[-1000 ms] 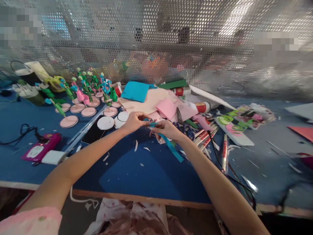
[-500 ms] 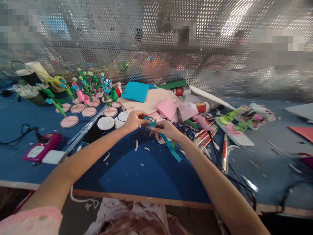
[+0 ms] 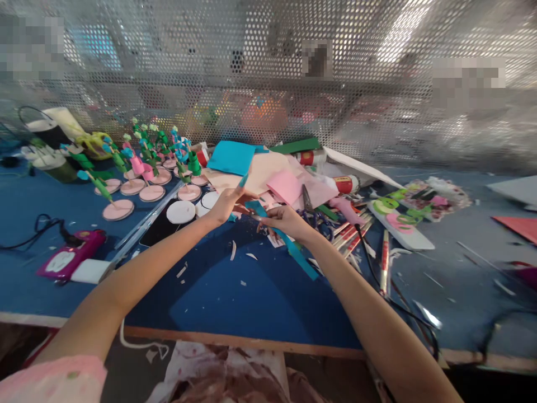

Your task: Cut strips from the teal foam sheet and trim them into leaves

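Note:
My right hand [image 3: 287, 222] is closed on a blue paper strip [image 3: 301, 262]. One end of the strip pokes out past my fingertips toward the left, and the long tail hangs down to the right over the table. Just left of it, my left hand [image 3: 226, 207] is pinched, with a small blue paper piece [image 3: 243, 180] sticking up at its fingers. Another bit of blue shows under that hand. Behind both hands lie pink paper sheets [image 3: 285, 186] and a folded blue sheet [image 3: 231, 157]. Scissors [image 3: 307, 198] rest beyond my right hand.
Several small paper flowers on round pink bases [image 3: 118, 210] stand at the left. A phone [image 3: 161, 230], white discs [image 3: 180, 212] and a purple device [image 3: 71, 254] lie nearer. At right are a glue gun [image 3: 347, 210], brushes and a white tray [image 3: 413, 240]. A perforated metal screen [image 3: 268, 67] rises behind.
My left hand has moved slightly left, away from my right hand, and a small blue piece now stands up at its fingers. The strip in my right hand has shifted a little down and right.

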Demonstrator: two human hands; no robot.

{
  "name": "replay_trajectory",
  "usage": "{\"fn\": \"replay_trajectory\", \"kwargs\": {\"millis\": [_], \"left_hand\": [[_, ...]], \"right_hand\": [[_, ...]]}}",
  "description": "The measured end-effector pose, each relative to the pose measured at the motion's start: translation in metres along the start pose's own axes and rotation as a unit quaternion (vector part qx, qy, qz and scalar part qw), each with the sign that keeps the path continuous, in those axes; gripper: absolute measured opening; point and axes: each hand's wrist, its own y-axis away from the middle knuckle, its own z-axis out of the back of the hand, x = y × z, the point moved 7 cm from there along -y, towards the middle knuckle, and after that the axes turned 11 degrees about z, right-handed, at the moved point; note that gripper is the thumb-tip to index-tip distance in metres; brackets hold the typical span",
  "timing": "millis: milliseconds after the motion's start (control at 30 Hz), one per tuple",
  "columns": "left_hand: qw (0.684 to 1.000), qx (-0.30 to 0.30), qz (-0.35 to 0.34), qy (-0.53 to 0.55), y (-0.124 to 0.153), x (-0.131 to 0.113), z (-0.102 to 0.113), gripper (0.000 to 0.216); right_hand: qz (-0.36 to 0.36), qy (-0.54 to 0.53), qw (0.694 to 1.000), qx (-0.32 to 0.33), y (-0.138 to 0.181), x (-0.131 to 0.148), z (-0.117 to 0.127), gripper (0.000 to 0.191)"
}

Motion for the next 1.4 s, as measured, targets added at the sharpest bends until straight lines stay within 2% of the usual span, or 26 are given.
{"fn": "replay_trajectory", "kwargs": {"millis": [167,367,500,700,867,1000,1167,1300,1400], "left_hand": [[0.993,-0.013,-0.021,-0.114,-0.002,-0.001,0.0,0.048],[0.986,-0.038,-0.048,-0.156,-0.003,-0.003,0.004,0.036],[0.982,0.027,-0.039,-0.182,0.001,-0.007,-0.006,0.039],[0.975,0.097,-0.023,-0.201,0.012,-0.009,-0.022,0.056],[0.979,0.12,-0.005,-0.166,0.014,-0.007,-0.027,0.057],[0.987,0.079,0.034,-0.136,0.01,0.002,-0.026,0.041],[0.994,0.018,-0.017,-0.11,0.012,0.003,-0.029,0.04],[0.997,0.032,-0.027,-0.062,0.015,0.001,-0.034,0.04],[0.997,0.051,-0.034,-0.047,0.016,-0.002,-0.036,0.04]], "right_hand": [[0.014,-0.016,1.0,-0.015,-0.001,0.003,0.002,0.041],[0.021,-0.026,0.999,0.002,0.0,0.002,0.0,0.046],[0.036,-0.035,0.999,-0.004,0.0,0.003,-0.001,0.052],[0.097,0.076,0.989,-0.082,-0.003,0.007,0.008,0.052],[0.161,0.093,0.974,-0.126,-0.001,0.018,0.009,0.049],[0.171,0.052,0.965,-0.193,0.003,0.02,0.015,0.043],[0.209,0.075,0.937,-0.268,0.011,0.026,0.016,0.038],[0.213,0.049,0.938,-0.271,0.013,0.026,0.011,0.044],[0.199,0.002,0.95,-0.239,0.009,0.024,0.007,0.048]]}}
